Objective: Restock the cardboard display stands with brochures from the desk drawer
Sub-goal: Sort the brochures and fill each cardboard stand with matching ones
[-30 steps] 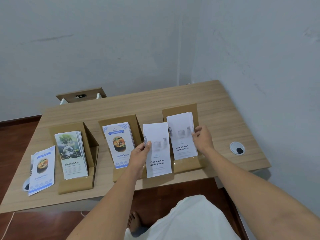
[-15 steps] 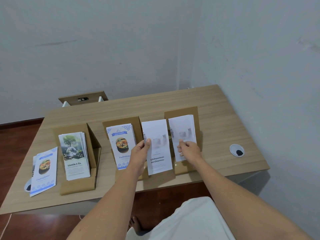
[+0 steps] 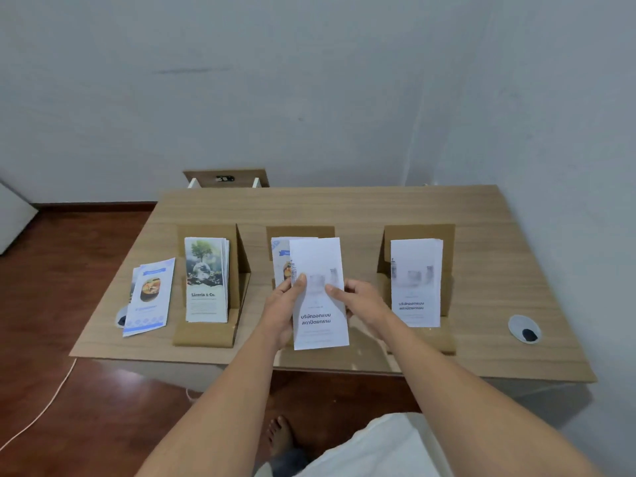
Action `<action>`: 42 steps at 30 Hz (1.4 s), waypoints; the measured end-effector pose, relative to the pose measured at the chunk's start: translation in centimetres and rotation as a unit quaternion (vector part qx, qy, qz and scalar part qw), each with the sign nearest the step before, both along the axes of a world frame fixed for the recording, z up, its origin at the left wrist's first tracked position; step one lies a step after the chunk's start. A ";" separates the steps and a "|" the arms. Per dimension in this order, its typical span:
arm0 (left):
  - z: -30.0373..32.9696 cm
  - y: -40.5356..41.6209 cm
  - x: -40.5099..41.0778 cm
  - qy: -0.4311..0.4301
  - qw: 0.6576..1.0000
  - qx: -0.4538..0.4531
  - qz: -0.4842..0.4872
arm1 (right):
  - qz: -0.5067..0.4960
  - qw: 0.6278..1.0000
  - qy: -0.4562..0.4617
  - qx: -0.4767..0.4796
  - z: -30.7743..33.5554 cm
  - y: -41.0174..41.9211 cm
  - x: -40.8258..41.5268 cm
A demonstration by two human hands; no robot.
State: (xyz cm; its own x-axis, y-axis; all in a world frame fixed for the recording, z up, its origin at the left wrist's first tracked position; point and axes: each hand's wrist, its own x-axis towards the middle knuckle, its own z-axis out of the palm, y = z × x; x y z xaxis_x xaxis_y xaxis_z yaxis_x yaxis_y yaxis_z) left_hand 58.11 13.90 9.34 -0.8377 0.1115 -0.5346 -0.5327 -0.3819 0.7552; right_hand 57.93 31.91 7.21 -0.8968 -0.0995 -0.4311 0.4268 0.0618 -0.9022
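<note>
We hold white brochure (image 3: 318, 304) in both hands: left hand (image 3: 284, 309) pinching left edge, right hand (image 3: 361, 302) pinching right edge, in front of middle stand (image 3: 300, 232). Matching stack sits in right stand (image 3: 420, 232). Risk, we judge: dropping brochure into wrong stand, since middle one holds different design.

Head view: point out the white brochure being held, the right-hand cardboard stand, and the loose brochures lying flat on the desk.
White brochure (image 3: 318, 321): head view, on its printed title.
Right-hand cardboard stand (image 3: 418, 231): head view, bare back panel.
Loose brochures (image 3: 149, 297): head view, top cover.

White brochure (image 3: 320, 304), brown stands (image 3: 418, 232), woodgrain desk (image 3: 344, 208).
</note>
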 end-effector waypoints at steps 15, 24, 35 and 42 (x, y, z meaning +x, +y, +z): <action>-1.4 -19.6 1.4 -0.004 0.994 -0.026 0.111 | 0.117 0.993 0.011 0.031 0.5 -19.2 -2.6; -2.1 -35.7 0.9 -0.010 0.992 -0.074 0.106 | 0.117 0.993 0.007 0.028 0.5 -34.9 -3.9; -5.7 -46.2 -2.6 -0.105 0.978 -0.152 0.096 | 0.075 0.992 -0.037 0.091 -2.7 -45.8 -5.5; -8.1 -47.4 -7.2 -0.126 0.968 -0.195 0.093 | 0.025 0.990 -0.072 0.117 -5.4 -48.0 -10.0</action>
State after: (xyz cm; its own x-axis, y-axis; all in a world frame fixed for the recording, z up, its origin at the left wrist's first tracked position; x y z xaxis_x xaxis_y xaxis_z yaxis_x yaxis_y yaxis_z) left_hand 50.91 -33.54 1.21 -0.6615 -0.2807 -0.6954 -0.6681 -0.2007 0.7165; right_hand 47.96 -16.08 1.77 -0.8211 -0.0258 -0.5702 0.5405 0.2859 -0.7913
